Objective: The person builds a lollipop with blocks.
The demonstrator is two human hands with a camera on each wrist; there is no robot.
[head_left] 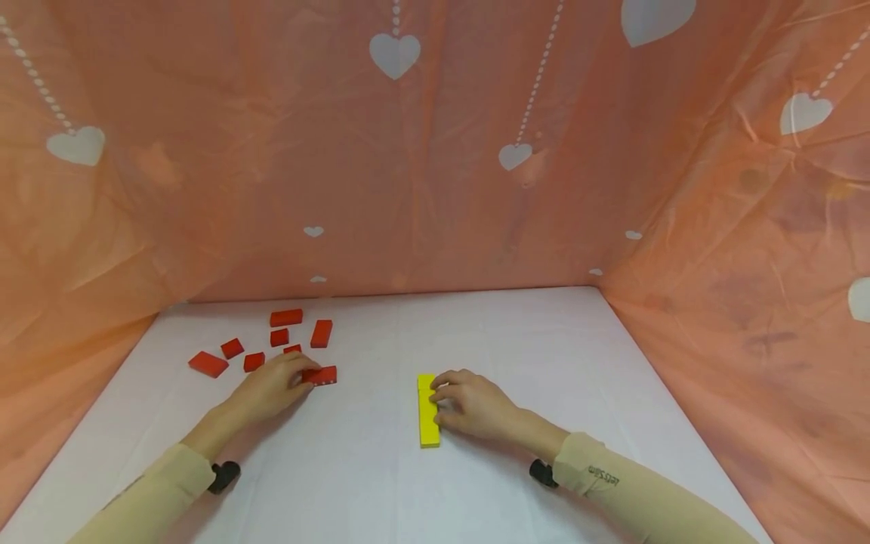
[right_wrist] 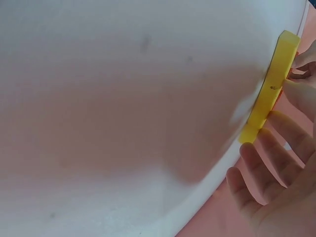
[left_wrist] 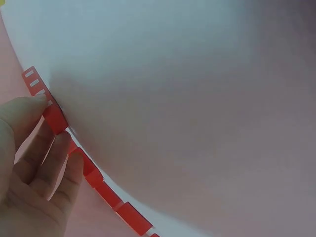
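My left hand (head_left: 275, 384) pinches a red block (head_left: 326, 375) between thumb and fingers at the left of the table. White rectangular marks line one side of this red block (left_wrist: 33, 81) in the left wrist view. Just behind the hand, another small red block (head_left: 292, 349) is partly hidden. Near the middle, my right hand (head_left: 479, 406) touches the right side of a long yellow block (head_left: 429, 423) with loosely bent fingers. Against its far end lies a short yellow piece (head_left: 425, 381). Both yellow pieces lie in one line.
Several other red blocks lie scattered at the back left, among them a long one (head_left: 286, 317), an upright-angled one (head_left: 322, 333) and a tilted one (head_left: 208, 364). The white tabletop (head_left: 544, 340) is enclosed by an orange curtain (head_left: 462, 189) with white hearts.
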